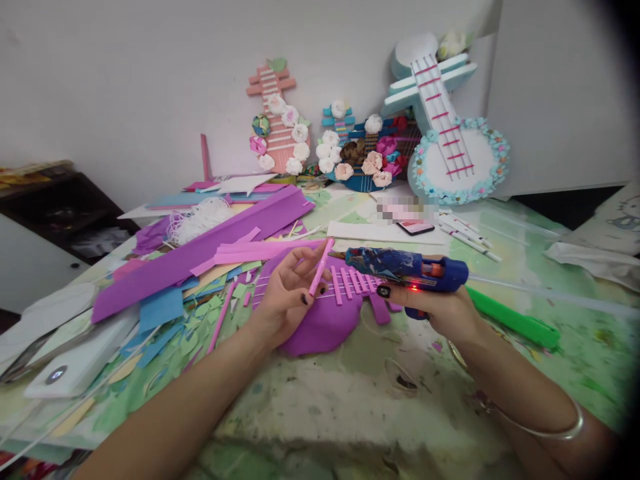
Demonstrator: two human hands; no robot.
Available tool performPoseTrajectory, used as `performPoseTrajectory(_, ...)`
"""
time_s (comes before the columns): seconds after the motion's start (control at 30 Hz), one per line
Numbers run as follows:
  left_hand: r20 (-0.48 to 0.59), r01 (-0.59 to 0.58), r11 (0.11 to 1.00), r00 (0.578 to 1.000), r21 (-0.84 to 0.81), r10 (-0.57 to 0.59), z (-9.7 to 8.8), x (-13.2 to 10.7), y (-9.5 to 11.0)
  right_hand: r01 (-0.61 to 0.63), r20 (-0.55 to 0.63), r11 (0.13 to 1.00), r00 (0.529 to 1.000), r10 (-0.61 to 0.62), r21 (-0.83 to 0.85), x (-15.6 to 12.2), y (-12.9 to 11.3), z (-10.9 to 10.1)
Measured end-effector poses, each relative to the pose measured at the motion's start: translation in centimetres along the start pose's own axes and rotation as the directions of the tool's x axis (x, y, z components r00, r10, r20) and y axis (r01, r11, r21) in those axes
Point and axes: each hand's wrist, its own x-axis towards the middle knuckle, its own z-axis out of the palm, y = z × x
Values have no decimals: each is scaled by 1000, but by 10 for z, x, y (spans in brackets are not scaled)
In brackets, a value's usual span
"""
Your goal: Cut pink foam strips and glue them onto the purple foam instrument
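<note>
My left hand [287, 293] pinches a short pink foam strip [321, 267] and holds it tilted above a purple foam guitar shape [327, 317]. That guitar lies flat on the table and carries several pink strips across white strings. My right hand [440, 310] grips a blue hot glue gun [405, 267], its nozzle pointing left toward the pink strip; a red light glows under the gun. A bangle sits on my right wrist.
Long purple foam sheets [200, 257], pink strips and blue and green scraps litter the left. Finished flower-decorated foam guitars [280, 127] and a large white-and-blue one [450, 147] lean on the back wall. A green tool [515, 323], white sticks [467, 233], a phone [415, 227] lie at right.
</note>
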Motion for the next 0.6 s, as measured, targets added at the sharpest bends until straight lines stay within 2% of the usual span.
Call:
performPoseTrajectory(0.17,-18,18,999,1000,-43,-19,-4,0,-3,-33,69,998,997,29,57,1,13,1)
performPoseTrajectory(0.37,-58,54,998,997,-26,-56,-7,2,-4,-92,-10,993,996,93,77,5,15,6)
performPoseTrajectory(0.6,-54,31,999,998,-10,-32,-7,3,-3,-87,-7,988,996,88,124,3,11,7)
